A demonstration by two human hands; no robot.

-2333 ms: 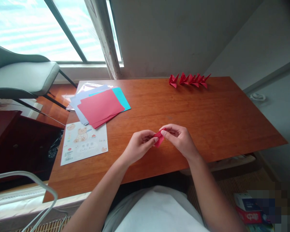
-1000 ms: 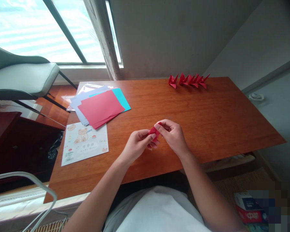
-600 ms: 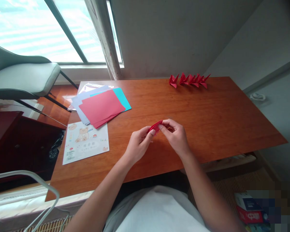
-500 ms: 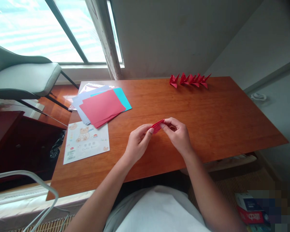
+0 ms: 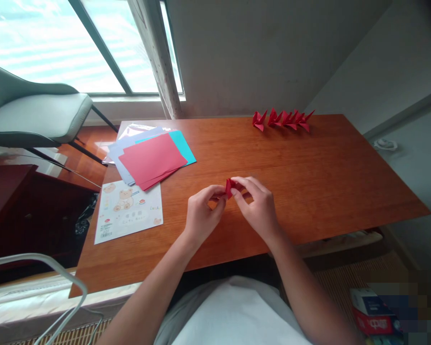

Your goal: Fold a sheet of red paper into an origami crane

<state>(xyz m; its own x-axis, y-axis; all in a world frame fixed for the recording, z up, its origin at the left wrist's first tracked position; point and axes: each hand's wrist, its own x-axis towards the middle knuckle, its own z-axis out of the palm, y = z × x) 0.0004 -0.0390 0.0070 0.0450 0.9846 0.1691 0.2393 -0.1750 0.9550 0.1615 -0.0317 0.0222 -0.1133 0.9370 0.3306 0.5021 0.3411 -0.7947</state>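
A small folded piece of red paper (image 5: pixel 229 189) is pinched between my two hands above the middle of the table. My left hand (image 5: pixel 204 211) grips its left side with thumb and fingers. On the other side my right hand (image 5: pixel 256 205) holds it the same way, the fingertips covering part of the folds. At the far edge of the table stands a row of several red folded paper cranes (image 5: pixel 282 120). A stack of red paper sheets (image 5: pixel 153 159) lies to the left, away from both hands.
Under the red sheets lie a blue sheet (image 5: pixel 184 146) and pale lavender sheets (image 5: pixel 117 153). A white card with bear drawings (image 5: pixel 129 211) lies at the left of the wooden table (image 5: pixel 330 172). A chair (image 5: pixel 39 112) stands beyond the left edge, near the window.
The folded red paper has turned from a flat, slanted position to a narrower, upright one. Both hands have shifted slightly and regripped it.
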